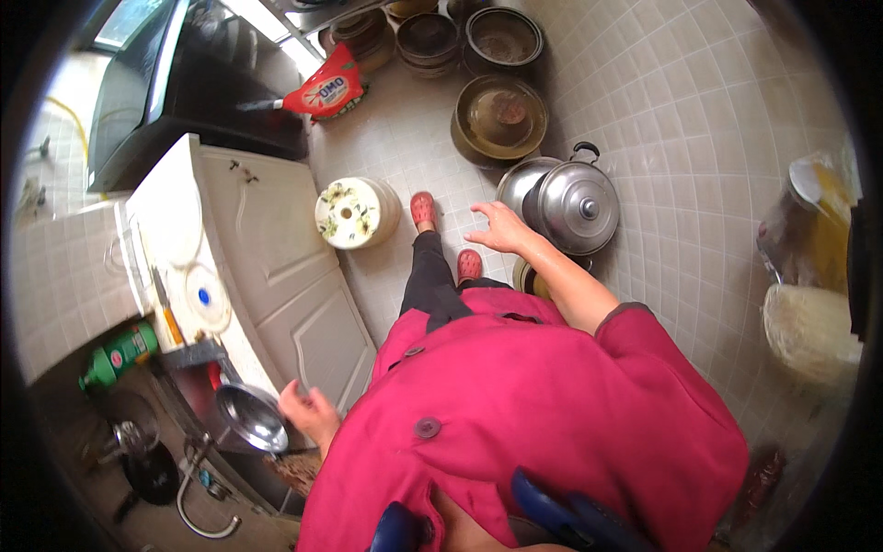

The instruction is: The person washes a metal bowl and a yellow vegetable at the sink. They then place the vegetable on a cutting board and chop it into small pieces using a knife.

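My right hand [507, 229] is stretched out over the tiled floor, fingers apart and nothing in it. Just beyond its wrist stands a lidded metal pot [578, 207] with a dark side handle. Part of another round metal piece [521, 181] shows behind that pot. At the left, my left hand [310, 412] is slightly blurred, its fingers apart and holding nothing visible. A shiny metal bowl [252, 417] lies near its fingertips at the sink. The bowl has a red part [214, 376] at its far side.
A floral-topped round stool [358, 213] stands beside white cabinet doors [265, 214]. Brown pots [500, 121] line the tiled wall. A red detergent bag [328, 90] sits farther off. The counter holds a knife [167, 303] and a lid with a blue knob [207, 298]; a green bottle [123, 353] lies beyond.
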`<state>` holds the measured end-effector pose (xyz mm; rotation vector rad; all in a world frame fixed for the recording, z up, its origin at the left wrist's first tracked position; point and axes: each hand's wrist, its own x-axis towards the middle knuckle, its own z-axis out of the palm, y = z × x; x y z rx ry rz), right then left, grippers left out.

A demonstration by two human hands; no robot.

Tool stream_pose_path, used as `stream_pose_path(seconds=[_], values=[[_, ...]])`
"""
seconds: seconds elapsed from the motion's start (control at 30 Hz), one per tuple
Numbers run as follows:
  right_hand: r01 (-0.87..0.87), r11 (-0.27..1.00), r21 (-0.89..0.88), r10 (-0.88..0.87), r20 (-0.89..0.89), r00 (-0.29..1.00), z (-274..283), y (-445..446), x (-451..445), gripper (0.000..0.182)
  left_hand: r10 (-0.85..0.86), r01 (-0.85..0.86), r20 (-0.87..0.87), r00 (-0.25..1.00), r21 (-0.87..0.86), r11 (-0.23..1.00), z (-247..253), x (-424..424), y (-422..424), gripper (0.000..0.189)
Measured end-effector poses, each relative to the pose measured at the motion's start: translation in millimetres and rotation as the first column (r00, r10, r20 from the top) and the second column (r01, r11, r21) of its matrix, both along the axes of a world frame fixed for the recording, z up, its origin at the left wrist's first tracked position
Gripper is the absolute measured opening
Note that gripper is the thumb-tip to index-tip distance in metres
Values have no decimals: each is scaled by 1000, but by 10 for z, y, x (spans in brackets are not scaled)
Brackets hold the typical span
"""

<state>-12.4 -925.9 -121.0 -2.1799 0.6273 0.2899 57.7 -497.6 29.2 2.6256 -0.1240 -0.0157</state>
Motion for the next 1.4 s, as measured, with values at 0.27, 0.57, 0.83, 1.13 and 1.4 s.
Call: stream_pose_path(seconds=[0.27,0.57,0.83,1.13,1.4], values=[[411,909,-66,-414,-251,875,-594,-1073,602,94,-403,352,-346,847,-203,914,-912,1156,-1341,33],[480,826,-296,-563,-383,732,-1430,-2358,1526,104,-335,374,-579,743,-55,926,-1473,1893,-2009,28],[323,869,-374,-473,-438,764,-1925,-2492,1528,96,-280,342,-699,658,-54,938,-1830,1934,-2504,26],[353,865,-357,-475,-353,806,-1831,-2508,1425,90,-321,342,-667,672,-105,934,-1946,2030,-2714,24],[415,818,-399,-519,-199,831,-1453,-2406,1149,89,-317,297,-694,647,-154,942,-2040,2017,-3029,23]])
